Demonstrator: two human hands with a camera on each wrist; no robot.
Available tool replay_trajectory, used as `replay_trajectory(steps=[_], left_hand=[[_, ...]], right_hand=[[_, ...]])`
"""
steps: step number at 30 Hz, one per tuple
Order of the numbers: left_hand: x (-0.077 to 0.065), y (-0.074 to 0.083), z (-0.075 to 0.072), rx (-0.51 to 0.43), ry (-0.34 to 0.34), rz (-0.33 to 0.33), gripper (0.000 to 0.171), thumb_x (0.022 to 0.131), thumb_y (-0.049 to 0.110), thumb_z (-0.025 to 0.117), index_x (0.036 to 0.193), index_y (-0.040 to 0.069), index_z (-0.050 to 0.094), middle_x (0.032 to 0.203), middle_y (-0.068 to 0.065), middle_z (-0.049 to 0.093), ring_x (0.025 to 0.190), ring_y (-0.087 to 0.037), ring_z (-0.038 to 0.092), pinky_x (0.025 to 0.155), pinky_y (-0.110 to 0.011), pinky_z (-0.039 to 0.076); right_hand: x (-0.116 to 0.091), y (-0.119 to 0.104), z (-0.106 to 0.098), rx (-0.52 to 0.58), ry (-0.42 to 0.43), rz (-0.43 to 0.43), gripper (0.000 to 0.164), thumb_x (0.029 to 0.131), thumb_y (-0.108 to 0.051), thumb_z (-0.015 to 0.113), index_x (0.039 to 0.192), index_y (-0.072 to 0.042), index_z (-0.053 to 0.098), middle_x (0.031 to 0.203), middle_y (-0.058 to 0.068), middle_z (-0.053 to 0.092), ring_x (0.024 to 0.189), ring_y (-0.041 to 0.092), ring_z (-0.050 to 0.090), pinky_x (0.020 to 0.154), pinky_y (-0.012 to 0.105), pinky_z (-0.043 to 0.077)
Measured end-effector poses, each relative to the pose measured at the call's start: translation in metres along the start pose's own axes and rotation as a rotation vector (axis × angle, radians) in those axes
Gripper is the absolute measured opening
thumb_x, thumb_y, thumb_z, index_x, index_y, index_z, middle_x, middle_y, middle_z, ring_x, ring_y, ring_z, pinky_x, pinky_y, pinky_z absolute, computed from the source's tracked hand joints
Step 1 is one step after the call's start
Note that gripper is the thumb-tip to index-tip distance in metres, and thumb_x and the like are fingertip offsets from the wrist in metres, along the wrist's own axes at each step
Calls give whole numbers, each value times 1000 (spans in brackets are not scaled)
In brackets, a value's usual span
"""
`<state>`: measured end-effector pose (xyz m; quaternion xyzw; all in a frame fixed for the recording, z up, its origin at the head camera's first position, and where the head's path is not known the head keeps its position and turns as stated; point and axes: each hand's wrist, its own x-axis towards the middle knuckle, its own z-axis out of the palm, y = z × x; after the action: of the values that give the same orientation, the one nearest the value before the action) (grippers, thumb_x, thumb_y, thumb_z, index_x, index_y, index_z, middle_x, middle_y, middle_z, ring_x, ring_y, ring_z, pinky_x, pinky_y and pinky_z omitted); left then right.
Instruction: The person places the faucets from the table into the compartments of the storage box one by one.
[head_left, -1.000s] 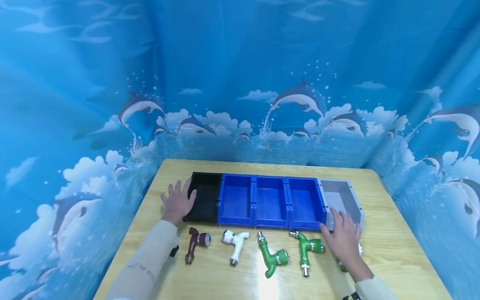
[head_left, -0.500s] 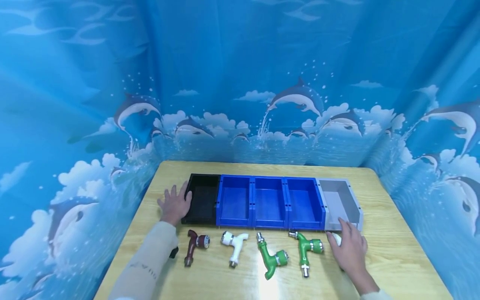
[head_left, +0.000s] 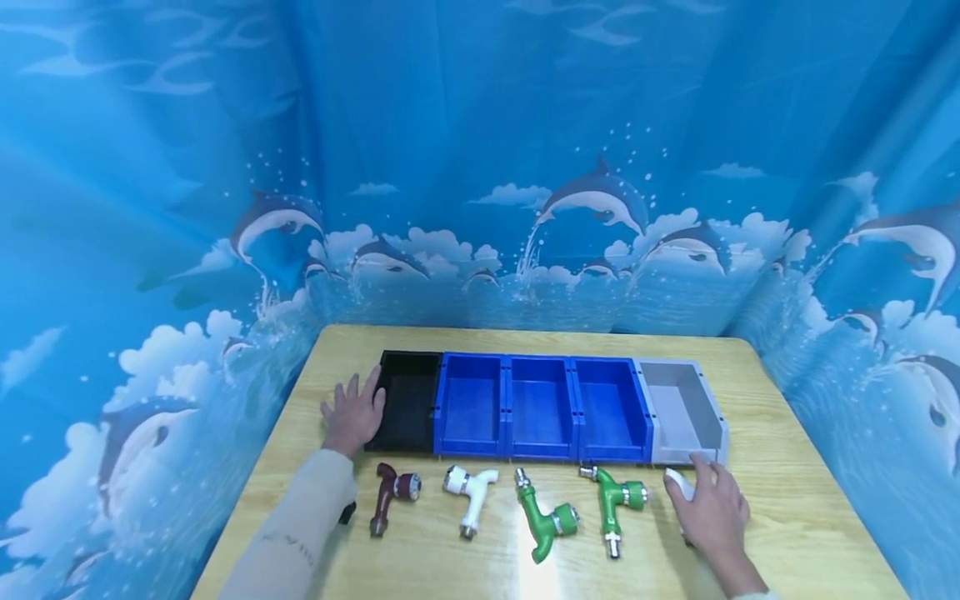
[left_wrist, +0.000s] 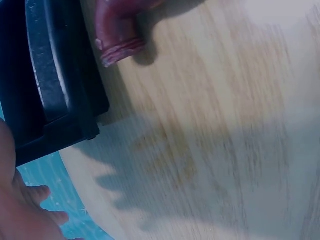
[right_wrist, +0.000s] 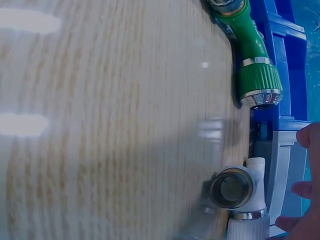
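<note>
My left hand (head_left: 352, 417) has its fingers spread at the left side of the black bin (head_left: 408, 404), touching or very near its edge; the left wrist view shows it beside the bin's corner. My right hand (head_left: 712, 508) is over a white faucet (right_wrist: 257, 190) at the right end of the row, hiding most of it in the head view. In the right wrist view its fingers (right_wrist: 302, 189) stand apart from that faucet, near the grey bin (head_left: 678, 408). To the left lie two green faucets (head_left: 618, 500) (head_left: 545, 521), another white faucet (head_left: 472, 496) and a maroon faucet (head_left: 387, 496).
Three blue bins (head_left: 471, 404) stand side by side between the black and grey ones. All the bins sit toward the back of a wooden table (head_left: 450, 575). A blue dolphin-print curtain (head_left: 465, 167) surrounds the table's back and sides.
My right hand has drawn back from over the grey bin's front to the white faucet at the right. The left hand has stayed by the black bin. The view has shifted slightly.
</note>
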<state>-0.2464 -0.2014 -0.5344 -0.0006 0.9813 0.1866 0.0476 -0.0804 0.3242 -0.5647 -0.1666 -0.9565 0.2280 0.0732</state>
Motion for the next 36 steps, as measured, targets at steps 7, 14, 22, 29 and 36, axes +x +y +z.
replay_trajectory(steps=[7,14,22,29,36], left_hand=[[-5,-2,4,-24,8,-4,53,106,32,22,157,24,11,154,-30,21,139,-58,9,103,-78,5],[-3,-3,7,-3,-5,12,54,106,33,19,158,24,6,153,-31,22,139,-58,7,104,-77,5],[-1,2,8,18,-12,7,54,106,33,19,158,24,7,152,-31,26,139,-56,9,105,-76,7],[4,0,6,10,31,6,53,106,34,18,157,24,8,145,-32,38,138,-57,13,104,-76,10],[4,-1,7,-2,31,7,54,106,34,20,157,24,8,142,-31,42,138,-57,14,105,-75,11]], right_hand=[[-2,4,7,-12,-34,11,64,93,-40,56,140,1,39,142,34,29,126,57,29,96,73,22],[-8,6,11,-16,-31,34,64,91,-37,60,138,2,41,139,35,31,125,57,30,96,71,25],[-10,8,11,-27,-50,62,66,91,-33,61,141,2,36,142,36,28,127,57,28,98,72,25],[-2,5,11,-34,-5,26,74,87,-35,67,140,6,36,138,40,31,124,56,31,92,74,30],[-2,5,10,-45,-52,55,64,87,-34,66,131,7,45,138,40,31,126,56,29,93,74,29]])
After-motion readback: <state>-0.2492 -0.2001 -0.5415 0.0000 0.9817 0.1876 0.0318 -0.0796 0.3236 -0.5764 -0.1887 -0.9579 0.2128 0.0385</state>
